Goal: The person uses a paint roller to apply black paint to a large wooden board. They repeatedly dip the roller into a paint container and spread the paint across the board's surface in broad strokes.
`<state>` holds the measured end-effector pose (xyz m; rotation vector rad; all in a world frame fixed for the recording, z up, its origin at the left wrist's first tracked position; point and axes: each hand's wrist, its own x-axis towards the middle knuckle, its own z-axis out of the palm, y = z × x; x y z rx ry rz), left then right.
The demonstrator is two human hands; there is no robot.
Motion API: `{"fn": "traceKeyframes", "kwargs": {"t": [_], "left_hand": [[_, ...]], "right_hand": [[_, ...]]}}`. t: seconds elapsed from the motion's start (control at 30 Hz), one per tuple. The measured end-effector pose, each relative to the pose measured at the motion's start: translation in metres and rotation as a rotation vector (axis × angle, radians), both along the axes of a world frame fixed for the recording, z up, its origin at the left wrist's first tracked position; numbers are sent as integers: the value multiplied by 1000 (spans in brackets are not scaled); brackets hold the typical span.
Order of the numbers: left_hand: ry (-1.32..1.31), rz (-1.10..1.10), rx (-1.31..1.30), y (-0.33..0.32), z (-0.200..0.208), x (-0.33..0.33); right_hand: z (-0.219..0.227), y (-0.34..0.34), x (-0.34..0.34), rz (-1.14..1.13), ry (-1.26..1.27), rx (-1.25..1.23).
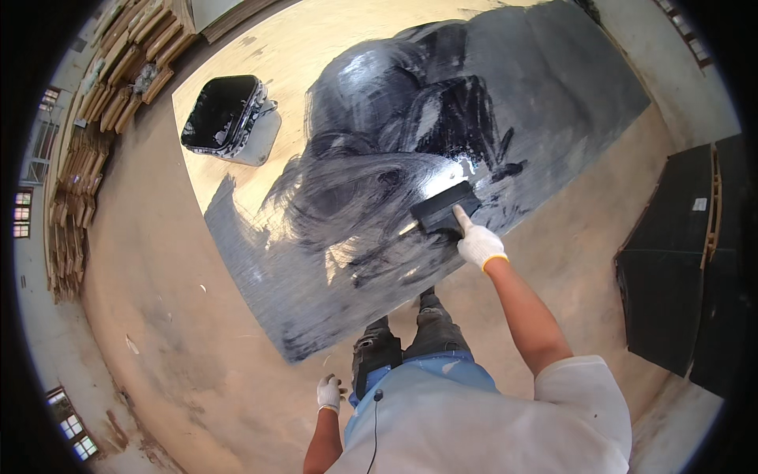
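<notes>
On the black-smeared panel [553,87], my right hand [480,241] grips a black spreader [439,210], index extended; left hand [330,393] hangs empty, slack. I'd keep pressure even, strokes overlapping.

The tucked fingers of the right hand [482,243] are hidden. So is the flat side under the black tool [436,209]. The white label [699,204] is too small to read.
</notes>
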<state>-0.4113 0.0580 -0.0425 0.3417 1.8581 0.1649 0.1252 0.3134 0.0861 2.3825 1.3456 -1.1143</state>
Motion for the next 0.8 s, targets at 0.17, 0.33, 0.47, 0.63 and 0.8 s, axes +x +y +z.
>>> {"fn": "traceKeyframes", "kwargs": {"t": [0.17, 0.33, 0.47, 0.63, 0.8], "left_hand": [[22, -75, -26, -3, 8, 45], [33, -102, -33, -5, 21, 86], [83, -102, -26, -21, 27, 111], [136, -173, 0, -35, 23, 131], [140, -225, 16, -27, 19, 140]], "right_hand": [[-17, -36, -63, 255, 171, -31], [-3, -22, 2, 135, 126, -21], [-24, -48, 137, -33, -89, 52], [-28, 32, 218, 109, -138, 224], [-40, 142, 136, 474, 151, 324]]}}
